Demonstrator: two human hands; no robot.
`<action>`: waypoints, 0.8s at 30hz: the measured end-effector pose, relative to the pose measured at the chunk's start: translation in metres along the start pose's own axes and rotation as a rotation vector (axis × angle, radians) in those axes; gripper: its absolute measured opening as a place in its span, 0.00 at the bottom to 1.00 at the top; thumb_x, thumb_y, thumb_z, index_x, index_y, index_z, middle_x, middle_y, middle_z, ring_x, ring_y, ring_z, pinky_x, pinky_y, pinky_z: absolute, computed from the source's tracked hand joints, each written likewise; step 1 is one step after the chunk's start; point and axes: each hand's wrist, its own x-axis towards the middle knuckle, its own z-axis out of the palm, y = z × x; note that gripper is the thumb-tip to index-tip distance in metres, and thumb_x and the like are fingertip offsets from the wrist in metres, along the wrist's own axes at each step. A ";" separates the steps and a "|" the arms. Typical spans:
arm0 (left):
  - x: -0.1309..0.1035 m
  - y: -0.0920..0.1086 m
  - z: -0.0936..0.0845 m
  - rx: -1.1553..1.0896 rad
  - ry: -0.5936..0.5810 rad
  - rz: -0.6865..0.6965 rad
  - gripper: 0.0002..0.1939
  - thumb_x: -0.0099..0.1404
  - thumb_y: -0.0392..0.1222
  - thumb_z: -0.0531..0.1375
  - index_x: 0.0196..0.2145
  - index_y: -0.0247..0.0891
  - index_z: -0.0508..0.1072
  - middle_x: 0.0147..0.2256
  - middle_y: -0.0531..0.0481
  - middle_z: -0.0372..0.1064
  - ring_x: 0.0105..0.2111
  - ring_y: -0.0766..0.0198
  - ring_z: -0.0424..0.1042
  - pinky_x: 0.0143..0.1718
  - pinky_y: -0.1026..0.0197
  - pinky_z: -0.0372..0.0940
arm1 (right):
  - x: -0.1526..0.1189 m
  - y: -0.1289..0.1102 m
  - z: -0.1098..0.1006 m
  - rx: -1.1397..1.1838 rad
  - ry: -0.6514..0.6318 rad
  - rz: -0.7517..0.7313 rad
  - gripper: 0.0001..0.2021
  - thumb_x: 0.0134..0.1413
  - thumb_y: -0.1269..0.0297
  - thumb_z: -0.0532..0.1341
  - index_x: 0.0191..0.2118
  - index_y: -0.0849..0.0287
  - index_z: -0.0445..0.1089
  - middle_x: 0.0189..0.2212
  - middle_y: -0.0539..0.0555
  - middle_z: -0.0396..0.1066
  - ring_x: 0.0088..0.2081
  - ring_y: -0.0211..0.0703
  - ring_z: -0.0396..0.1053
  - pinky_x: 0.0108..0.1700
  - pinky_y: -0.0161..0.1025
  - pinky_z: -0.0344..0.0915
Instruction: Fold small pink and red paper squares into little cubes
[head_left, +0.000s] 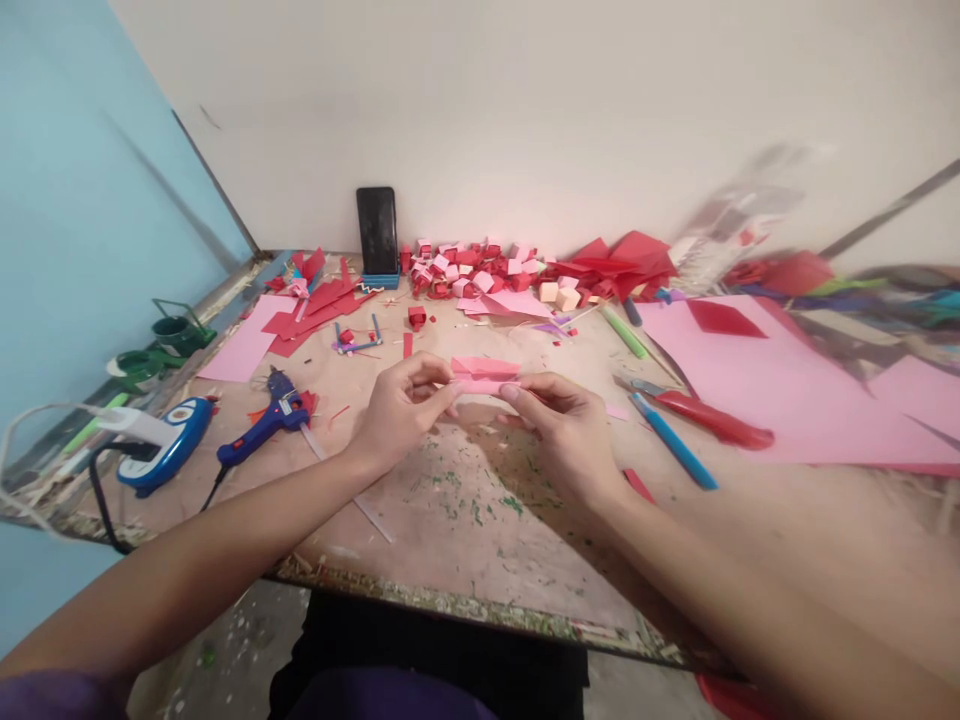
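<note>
1. Bench [450, 590]: worn near edge; green shavings [480, 490] strewn over its near middle.
2. Clear stick [373, 517]: near left, partly under the left forearm.
3. Left hand [409, 405]: thumb and fingers pinched closed on the left end of the folded paper.
4. Right hand [566, 420]: likewise pinched closed, on the right end.
5. Folded paper [486, 377]: one, pink, creased lengthwise, held between both hands above the bench's middle.
6. Socket block [186, 440]: blue and white, left, white adapter [139, 428] attached.
7. Glue gun [262, 420]: blue, between block and left hand.
8. Blue pen [675, 440]: right; red-handled tool [716, 418] just beyond.
9. Pink sheet [750, 375]: far right.
10. Red cube [417, 318]: beyond the left hand.
11. Paper cubes [487, 270]: pink and red, heaped far, by the wall.
12. Phone [377, 230]: upright in blue stand [381, 280], left of the heap.
</note>
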 end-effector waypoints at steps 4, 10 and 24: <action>0.000 0.000 0.000 -0.098 -0.045 -0.032 0.19 0.62 0.42 0.67 0.47 0.42 0.63 0.35 0.54 0.76 0.26 0.68 0.76 0.26 0.67 0.70 | -0.001 0.001 0.000 0.008 -0.012 -0.022 0.14 0.44 0.56 0.76 0.31 0.55 0.74 0.30 0.50 0.73 0.32 0.42 0.71 0.37 0.42 0.75; 0.000 -0.003 0.001 -0.106 -0.235 -0.097 0.14 0.66 0.47 0.64 0.44 0.34 0.74 0.30 0.48 0.76 0.27 0.65 0.76 0.28 0.65 0.70 | -0.002 0.003 0.000 -0.015 -0.029 -0.044 0.17 0.44 0.54 0.75 0.30 0.54 0.67 0.29 0.48 0.71 0.30 0.41 0.69 0.35 0.41 0.75; 0.000 0.002 0.001 -0.137 -0.231 -0.044 0.08 0.66 0.40 0.63 0.39 0.32 0.78 0.31 0.47 0.78 0.30 0.64 0.76 0.36 0.62 0.72 | 0.000 -0.001 0.000 -0.082 -0.269 0.039 0.14 0.50 0.53 0.73 0.38 0.58 0.79 0.32 0.54 0.79 0.33 0.45 0.75 0.35 0.41 0.73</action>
